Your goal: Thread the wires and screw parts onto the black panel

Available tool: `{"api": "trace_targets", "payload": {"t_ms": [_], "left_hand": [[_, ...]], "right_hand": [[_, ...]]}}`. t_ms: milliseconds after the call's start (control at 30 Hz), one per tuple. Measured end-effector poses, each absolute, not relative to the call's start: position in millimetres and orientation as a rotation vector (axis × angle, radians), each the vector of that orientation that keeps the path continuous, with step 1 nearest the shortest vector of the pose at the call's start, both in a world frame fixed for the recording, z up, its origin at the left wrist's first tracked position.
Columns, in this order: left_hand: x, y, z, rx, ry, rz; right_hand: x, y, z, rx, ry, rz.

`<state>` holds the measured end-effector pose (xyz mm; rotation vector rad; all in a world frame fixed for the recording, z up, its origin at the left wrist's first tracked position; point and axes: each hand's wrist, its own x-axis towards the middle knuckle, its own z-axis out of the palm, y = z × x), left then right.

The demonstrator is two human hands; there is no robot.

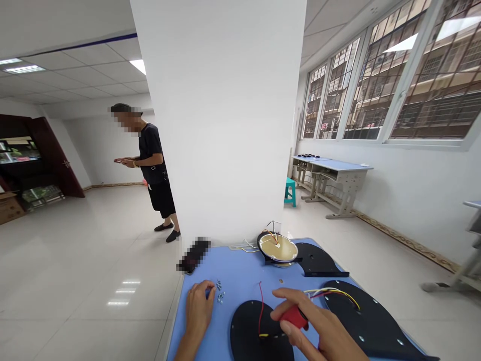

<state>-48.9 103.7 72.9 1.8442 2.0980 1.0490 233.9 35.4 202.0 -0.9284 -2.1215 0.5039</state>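
My right hand [313,321] is shut on a red cylindrical part [295,317], with red, yellow and white wires running from it across a black curved panel [366,321]. My left hand [199,308] rests curled on the blue tabletop [240,271], its fingertips hidden, just left of a small heap of metal nuts or screws [220,291]. A round black plate [255,336] with a red wire lies between my hands. Farther back sit a beige disc with wires on a black mount [277,249] and another black panel [317,260].
A pixelated dark flat object [194,254] lies at the table's far left corner, and a white pillar [221,115] rises behind the table. A person [156,170] stands beyond it on the tiled floor. Blue-topped desks [330,168] line the window wall.
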Motion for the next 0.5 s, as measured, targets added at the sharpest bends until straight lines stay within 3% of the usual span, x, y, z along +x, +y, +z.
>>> {"api": "trace_targets", "payload": {"t_ms": [333, 500], "left_hand": [[-13, 48, 57, 1.749, 1.679, 1.403], [-20, 46, 51, 2.011, 1.585, 1.389]], "right_hand": [[194, 54, 210, -0.839, -2.306, 0.394], [181, 61, 212, -0.809, -2.381, 0.427]]}}
